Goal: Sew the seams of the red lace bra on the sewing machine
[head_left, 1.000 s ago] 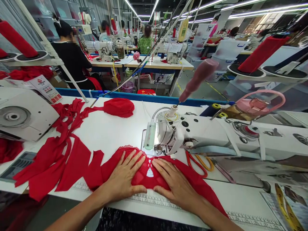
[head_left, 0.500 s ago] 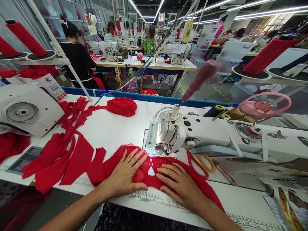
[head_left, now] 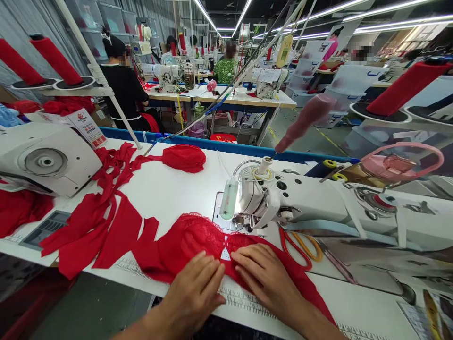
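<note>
Head view showed a red lace bra (head_left: pixel 198 238) laid on a white desk (head_left: pixel 170 189), its upper edge just beside the foot of a sewing machine (head_left: pixel 300 189). The right hand (head_left: pixel 267 271) rested on the cloth to the right of the small opening at the middle, fingers slightly apart and gently bent. At the near edge, the left hand (head_left: pixel 194 288) had its fingers close together and curled down; whether it pinched any fabric could not be told. Ruler markings (head_left: pixel 247 301) ran along the desk's near side, partly under the cloth. Red fabric strips (head_left: pixel 118 231) lay to the left, a red bundle (head_left: pixel 184 158) farther back, and scissors (head_left: pixel 283 238) right of the bra.
</note>
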`<state>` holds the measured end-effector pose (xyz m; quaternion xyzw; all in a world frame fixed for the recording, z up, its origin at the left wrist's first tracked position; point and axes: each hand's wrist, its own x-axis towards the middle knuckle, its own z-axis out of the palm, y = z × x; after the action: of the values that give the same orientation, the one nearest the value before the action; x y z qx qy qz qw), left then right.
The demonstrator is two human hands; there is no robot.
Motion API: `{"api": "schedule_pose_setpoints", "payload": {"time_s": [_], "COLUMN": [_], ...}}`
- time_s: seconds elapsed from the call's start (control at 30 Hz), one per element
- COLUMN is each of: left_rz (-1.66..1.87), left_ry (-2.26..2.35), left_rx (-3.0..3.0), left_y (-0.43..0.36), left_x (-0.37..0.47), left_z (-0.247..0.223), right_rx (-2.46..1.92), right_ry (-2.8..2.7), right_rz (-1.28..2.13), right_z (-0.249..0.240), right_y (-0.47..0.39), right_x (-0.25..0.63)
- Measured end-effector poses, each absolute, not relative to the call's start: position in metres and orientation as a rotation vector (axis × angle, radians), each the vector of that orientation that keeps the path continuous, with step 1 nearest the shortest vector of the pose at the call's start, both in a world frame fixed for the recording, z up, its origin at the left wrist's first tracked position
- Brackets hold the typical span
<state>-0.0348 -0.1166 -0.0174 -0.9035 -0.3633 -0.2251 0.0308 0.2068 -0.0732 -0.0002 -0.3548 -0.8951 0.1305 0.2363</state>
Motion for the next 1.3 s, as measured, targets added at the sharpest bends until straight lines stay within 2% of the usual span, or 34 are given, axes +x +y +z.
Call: {"api": "schedule_pose_setpoints", "payload": {"time_s": [0.17, 0.3, 0.9, 1.07, 1.3], "left_rz": [-0.878, -1.005, -0.933, -0.82, -1.216], "left_ry": [-1.236, -1.303, -1.338, -1.276, -1.426], "left_rx": [-2.515, -2.386, -2.372, -2.463, -2.794], "left_y": [-0.139, -0.137, -0.148, -0.156, -0.124], "left_x": [-0.014, -0.006, -0.006, -0.022, -0.033], "left_z": [-0.043, -0.057, -0.058, -0.047, -0.021], "right_rx": [-0.966, -0.977, -1.043, -1.056, -1.128], "right_ry": [-2.429, -2.501, -2.513, -2.408, -2.071], "right_rz": [0.55, 0.562, 0.69, 0.689, 0.463], "right_z": [-0.005, -0.016, -0.009, -0.004, -0.017], "right_y": [-0.06, -0.049, -0.03, -0.048, -0.098], "right_x": [0.176, 0.165, 0.16, 0.176, 0.186]}}
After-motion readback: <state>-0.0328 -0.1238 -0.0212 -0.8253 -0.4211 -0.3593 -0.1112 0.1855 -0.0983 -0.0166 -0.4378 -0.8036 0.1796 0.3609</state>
